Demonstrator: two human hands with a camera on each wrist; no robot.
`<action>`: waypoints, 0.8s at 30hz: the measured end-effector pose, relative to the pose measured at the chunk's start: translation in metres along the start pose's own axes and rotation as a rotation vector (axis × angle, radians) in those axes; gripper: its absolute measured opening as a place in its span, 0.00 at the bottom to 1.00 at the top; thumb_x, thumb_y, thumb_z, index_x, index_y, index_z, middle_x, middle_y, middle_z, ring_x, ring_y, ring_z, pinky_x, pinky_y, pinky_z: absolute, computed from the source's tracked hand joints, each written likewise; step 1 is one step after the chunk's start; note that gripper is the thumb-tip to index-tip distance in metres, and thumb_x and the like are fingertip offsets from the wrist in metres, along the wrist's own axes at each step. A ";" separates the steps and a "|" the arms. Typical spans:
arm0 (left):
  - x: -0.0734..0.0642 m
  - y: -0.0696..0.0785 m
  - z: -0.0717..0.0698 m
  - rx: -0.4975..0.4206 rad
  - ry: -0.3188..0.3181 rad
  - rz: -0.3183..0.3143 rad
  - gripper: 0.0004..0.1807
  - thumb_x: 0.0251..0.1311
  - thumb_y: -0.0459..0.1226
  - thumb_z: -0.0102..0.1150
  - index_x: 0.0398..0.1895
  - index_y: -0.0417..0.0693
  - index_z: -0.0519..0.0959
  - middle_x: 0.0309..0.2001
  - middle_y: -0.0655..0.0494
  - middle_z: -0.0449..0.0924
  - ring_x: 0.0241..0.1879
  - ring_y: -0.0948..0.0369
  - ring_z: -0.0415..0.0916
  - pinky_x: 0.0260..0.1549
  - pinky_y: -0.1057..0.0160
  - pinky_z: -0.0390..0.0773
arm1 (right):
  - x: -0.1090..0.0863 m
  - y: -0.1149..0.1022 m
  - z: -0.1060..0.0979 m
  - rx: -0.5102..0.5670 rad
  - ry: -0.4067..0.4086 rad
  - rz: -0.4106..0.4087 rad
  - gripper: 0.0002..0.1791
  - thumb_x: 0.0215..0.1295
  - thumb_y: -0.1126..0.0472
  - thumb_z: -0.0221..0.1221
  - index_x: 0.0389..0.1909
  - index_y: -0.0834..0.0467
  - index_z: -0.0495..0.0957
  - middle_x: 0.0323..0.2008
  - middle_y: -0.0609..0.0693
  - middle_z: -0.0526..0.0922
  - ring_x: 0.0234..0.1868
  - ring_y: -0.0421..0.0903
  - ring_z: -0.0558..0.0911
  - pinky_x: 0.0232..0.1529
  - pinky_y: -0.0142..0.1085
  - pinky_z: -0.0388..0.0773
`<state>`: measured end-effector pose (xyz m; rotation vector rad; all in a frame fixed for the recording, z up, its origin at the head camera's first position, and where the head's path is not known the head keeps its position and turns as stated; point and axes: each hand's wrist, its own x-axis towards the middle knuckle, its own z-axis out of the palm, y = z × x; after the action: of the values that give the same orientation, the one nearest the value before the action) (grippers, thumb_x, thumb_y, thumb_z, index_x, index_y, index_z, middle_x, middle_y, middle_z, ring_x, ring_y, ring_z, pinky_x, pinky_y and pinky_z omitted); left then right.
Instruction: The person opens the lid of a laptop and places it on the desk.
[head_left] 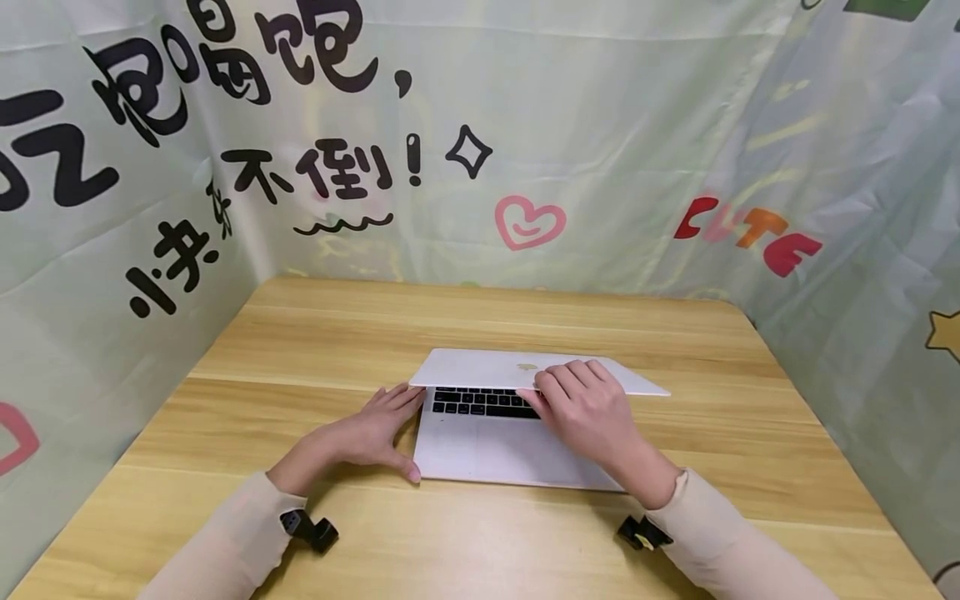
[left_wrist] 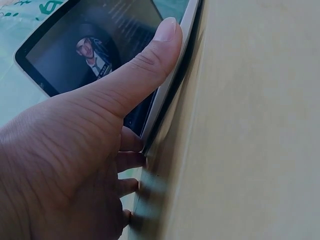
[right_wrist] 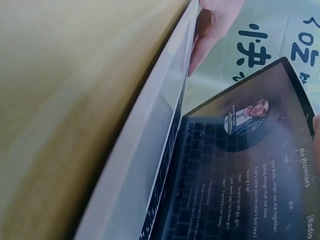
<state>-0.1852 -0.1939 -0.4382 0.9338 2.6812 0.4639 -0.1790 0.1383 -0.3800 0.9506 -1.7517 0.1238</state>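
Note:
A silver laptop (head_left: 495, 450) lies on the table with its lid (head_left: 472, 367) partly folded down over the black keyboard (head_left: 480, 406). My right hand (head_left: 588, 412) grips the lid's free edge right of the middle, fingers over the outer face and thumb below. Spread along the base's left side is my left hand (head_left: 375, 433), its thumb at the front corner and its fingers at the rear. The left wrist view has that thumb stretched along the base's edge. In the right wrist view the lit screen (right_wrist: 240, 165) carries a round portrait and lines of text.
The wooden table (head_left: 300, 333) extends around the laptop on all sides. Pale printed cloth (head_left: 637, 125) with lettering and a heart hangs behind and at both sides. A small black camera (head_left: 311, 531) sits on each sleeve cuff.

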 end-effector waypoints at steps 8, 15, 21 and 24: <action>-0.001 0.002 0.001 0.002 -0.008 -0.008 0.72 0.37 0.73 0.63 0.77 0.37 0.46 0.77 0.42 0.42 0.75 0.44 0.35 0.70 0.42 0.36 | 0.005 0.005 0.003 0.003 0.000 0.005 0.22 0.73 0.49 0.53 0.22 0.60 0.75 0.19 0.51 0.77 0.21 0.51 0.78 0.23 0.42 0.77; 0.000 0.002 0.000 0.001 0.001 0.002 0.72 0.37 0.74 0.63 0.76 0.35 0.48 0.77 0.41 0.43 0.75 0.42 0.37 0.70 0.40 0.38 | 0.010 0.013 0.004 0.013 -0.029 0.016 0.24 0.73 0.48 0.53 0.21 0.60 0.73 0.18 0.51 0.76 0.20 0.51 0.78 0.23 0.42 0.78; 0.000 0.002 -0.002 0.026 0.000 -0.007 0.72 0.37 0.74 0.62 0.77 0.36 0.47 0.77 0.42 0.43 0.75 0.43 0.37 0.70 0.41 0.39 | 0.018 0.020 0.006 0.033 -0.052 0.031 0.24 0.73 0.48 0.54 0.20 0.61 0.73 0.17 0.53 0.77 0.20 0.53 0.79 0.24 0.44 0.80; 0.000 0.003 -0.002 0.032 -0.002 -0.017 0.73 0.37 0.74 0.62 0.77 0.37 0.47 0.77 0.42 0.43 0.75 0.43 0.37 0.70 0.42 0.39 | 0.022 0.023 0.007 0.031 -0.048 0.040 0.25 0.73 0.48 0.54 0.19 0.61 0.72 0.16 0.52 0.75 0.19 0.52 0.77 0.22 0.43 0.79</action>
<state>-0.1847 -0.1922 -0.4354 0.9188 2.7006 0.4172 -0.2015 0.1385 -0.3566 0.9488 -1.8184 0.1555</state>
